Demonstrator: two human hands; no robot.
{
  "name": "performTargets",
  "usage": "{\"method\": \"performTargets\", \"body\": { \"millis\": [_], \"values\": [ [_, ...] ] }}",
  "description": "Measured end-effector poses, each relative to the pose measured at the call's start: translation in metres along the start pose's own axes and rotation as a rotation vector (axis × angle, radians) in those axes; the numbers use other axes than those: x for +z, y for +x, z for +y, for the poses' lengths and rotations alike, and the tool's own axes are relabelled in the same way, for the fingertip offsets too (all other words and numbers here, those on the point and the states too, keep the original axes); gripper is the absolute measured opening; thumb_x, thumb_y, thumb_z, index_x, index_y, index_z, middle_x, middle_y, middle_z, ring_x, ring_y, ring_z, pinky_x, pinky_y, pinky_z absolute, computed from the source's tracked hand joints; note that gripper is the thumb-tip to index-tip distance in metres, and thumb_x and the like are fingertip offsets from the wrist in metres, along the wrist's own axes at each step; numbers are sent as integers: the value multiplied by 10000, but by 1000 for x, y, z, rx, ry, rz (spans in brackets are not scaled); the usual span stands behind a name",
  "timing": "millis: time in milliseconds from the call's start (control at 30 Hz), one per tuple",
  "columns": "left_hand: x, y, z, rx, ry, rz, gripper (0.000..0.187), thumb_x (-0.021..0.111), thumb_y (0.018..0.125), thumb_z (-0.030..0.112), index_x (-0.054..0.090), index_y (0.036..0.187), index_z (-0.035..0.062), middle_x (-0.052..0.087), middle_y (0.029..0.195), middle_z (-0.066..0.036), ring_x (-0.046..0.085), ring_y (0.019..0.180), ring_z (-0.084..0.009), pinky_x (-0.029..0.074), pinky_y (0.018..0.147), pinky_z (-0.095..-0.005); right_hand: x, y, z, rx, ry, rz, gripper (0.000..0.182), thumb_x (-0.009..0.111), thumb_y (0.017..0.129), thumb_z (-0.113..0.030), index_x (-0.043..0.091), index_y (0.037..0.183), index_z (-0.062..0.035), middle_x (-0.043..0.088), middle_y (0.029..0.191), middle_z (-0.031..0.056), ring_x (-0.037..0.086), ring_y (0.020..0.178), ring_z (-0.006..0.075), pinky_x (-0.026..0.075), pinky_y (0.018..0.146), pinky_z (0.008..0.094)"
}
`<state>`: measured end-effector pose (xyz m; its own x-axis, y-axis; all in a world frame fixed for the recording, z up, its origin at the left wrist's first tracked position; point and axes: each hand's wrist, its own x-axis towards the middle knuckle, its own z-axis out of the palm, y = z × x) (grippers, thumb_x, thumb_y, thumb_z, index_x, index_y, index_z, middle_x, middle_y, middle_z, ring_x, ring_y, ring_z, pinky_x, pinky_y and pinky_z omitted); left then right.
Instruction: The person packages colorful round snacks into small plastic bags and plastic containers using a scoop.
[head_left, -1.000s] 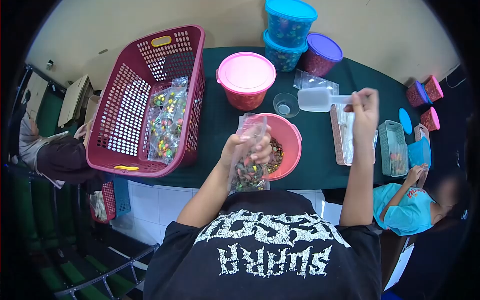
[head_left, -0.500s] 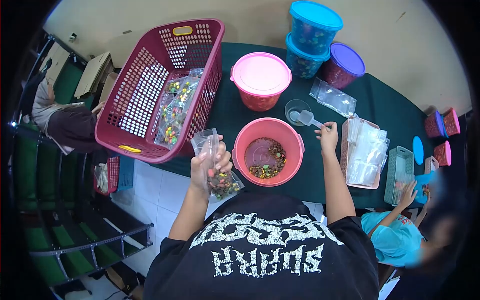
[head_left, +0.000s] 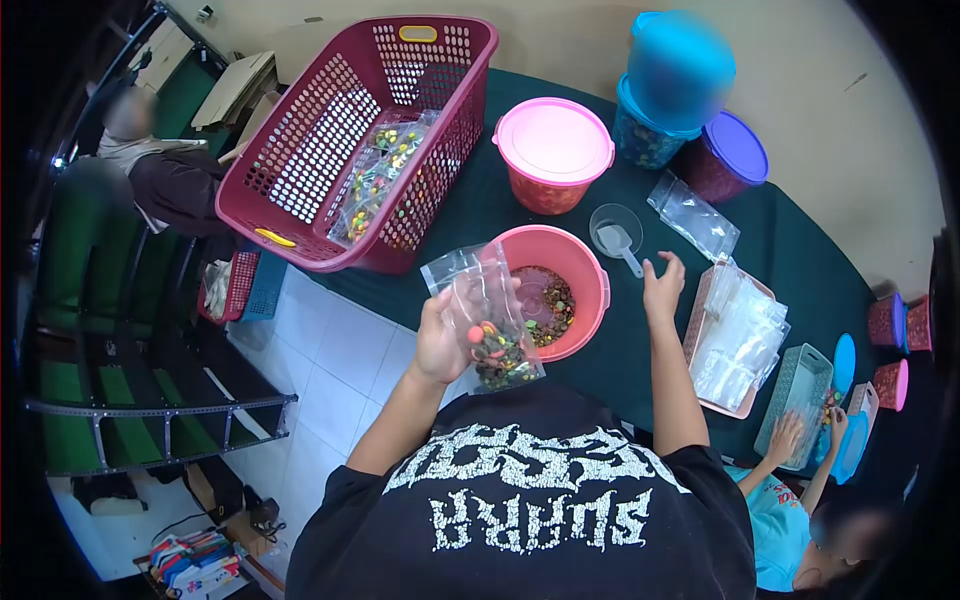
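Note:
My left hand (head_left: 440,340) grips a clear plastic bag (head_left: 487,325) partly filled with coloured candies, held in front of the pink bucket (head_left: 590,275). The bucket holds a small heap of the same candies. My right hand (head_left: 662,290) hovers with fingers apart over the dark green tablecloth, just right of the bucket and holding nothing. The white plastic scoop (head_left: 618,243) lies in a small clear bowl (head_left: 612,222) beyond that hand.
A maroon basket (head_left: 300,150) holds several filled bags. A pink-lidded tub (head_left: 553,150), blue tubs (head_left: 660,100) and a purple-lidded tub (head_left: 725,155) stand at the back. A tray of empty bags (head_left: 735,335) lies right. Another person's hands (head_left: 785,440) reach a green basket (head_left: 795,395). A seated person (head_left: 165,170) is at left.
My right hand has put the scoop in the clear bowl and let go. My left hand carried the bag off the bucket to the left, then raised it in front of the rim.

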<state>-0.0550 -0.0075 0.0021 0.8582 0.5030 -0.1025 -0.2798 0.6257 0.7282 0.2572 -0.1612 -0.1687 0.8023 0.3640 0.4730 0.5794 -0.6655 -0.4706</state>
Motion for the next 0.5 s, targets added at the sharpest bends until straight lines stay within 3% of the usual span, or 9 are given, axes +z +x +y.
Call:
{"method": "performTargets", "body": {
  "millis": [33, 100, 167, 233, 267, 367, 400, 433, 500],
  "values": [
    [0, -2, -4, 5, 2, 2, 646, 321, 923, 476, 343, 1397, 38, 465, 1337, -195, 547, 1132, -315, 452, 953, -452, -17, 4, -16, -3, 4, 0, 306, 630, 867, -163, 520, 1129, -48, 607, 1077, 79, 594, 983, 205, 455, 799, 307],
    [1, -5, -12, 26, 314, 21, 653, 338, 918, 478, 380, 1374, 12, 491, 1305, -167, 540, 1120, -271, 419, 972, -391, -75, 15, -72, 168, 791, -183, 352, 647, 855, -182, 518, 1158, -58, 594, 1044, 54, 585, 944, 202, 455, 807, 302],
    [21, -6, -9, 93, 410, -56, 667, 387, 911, 485, 396, 1356, -12, 521, 1259, -132, 516, 1127, -224, 399, 979, -374, -127, 12, -118, 162, 1184, -531, 369, 667, 842, -197, 532, 1154, -54, 596, 1035, 49, 568, 929, 158, 458, 805, 293],
    [32, -6, -8, 4, 645, -201, 691, 477, 893, 493, 392, 1357, -12, 559, 1181, -110, 560, 1020, -170, 460, 886, -332, -159, 7, -143, -117, 1271, -841, 336, 697, 819, -187, 565, 1090, -40, 605, 1019, 51, 565, 893, 114, 454, 776, 261],
    [39, -3, -10, -9, 503, -270, 522, 585, 910, 332, 457, 1308, 20, 554, 1099, -43, 556, 825, -68, 450, 674, -193, -171, 2, -151, -106, 1244, -876, 309, 707, 811, -176, 577, 1054, -36, 613, 994, 47, 567, 871, 102, 453, 769, 259],
    [62, -5, -24, 82, 481, -141, 391, 625, 905, 223, 506, 1210, 8, 583, 1084, -59, 579, 870, -92, 476, 716, -223, -182, -12, -152, -15, 1268, -870, 229, 723, 793, -134, 599, 955, -30, 625, 908, 34, 578, 830, 98, 450, 765, 260],
    [71, -4, -30, 242, 463, -91, 312, 642, 891, 135, 495, 1128, -3, 586, 1083, -118, 603, 839, -118, 532, 719, -269, -183, -14, -148, 6, 1263, -810, 203, 720, 795, -123, 602, 932, -31, 625, 889, 32, 579, 829, 99, 450, 764, 262],
    [72, -4, -33, 237, 460, -95, 312, 642, 891, 135, 495, 1128, -3, 586, 1083, -118, 603, 839, -118, 532, 719, -269, -185, -16, -144, 31, 1257, -750, 178, 716, 798, -113, 604, 910, -31, 625, 870, 30, 580, 828, 101, 450, 763, 264],
    [72, -3, -37, 403, 791, -86, 279, 639, 889, 121, 513, 1102, -7, 593, 1070, -126, 611, 851, -130, 529, 741, -271, -193, -17, -137, 18, 1236, -729, 151, 715, 796, -90, 601, 868, -22, 625, 867, 37, 577, 818, 102, 448, 756, 266]
  ]
}}
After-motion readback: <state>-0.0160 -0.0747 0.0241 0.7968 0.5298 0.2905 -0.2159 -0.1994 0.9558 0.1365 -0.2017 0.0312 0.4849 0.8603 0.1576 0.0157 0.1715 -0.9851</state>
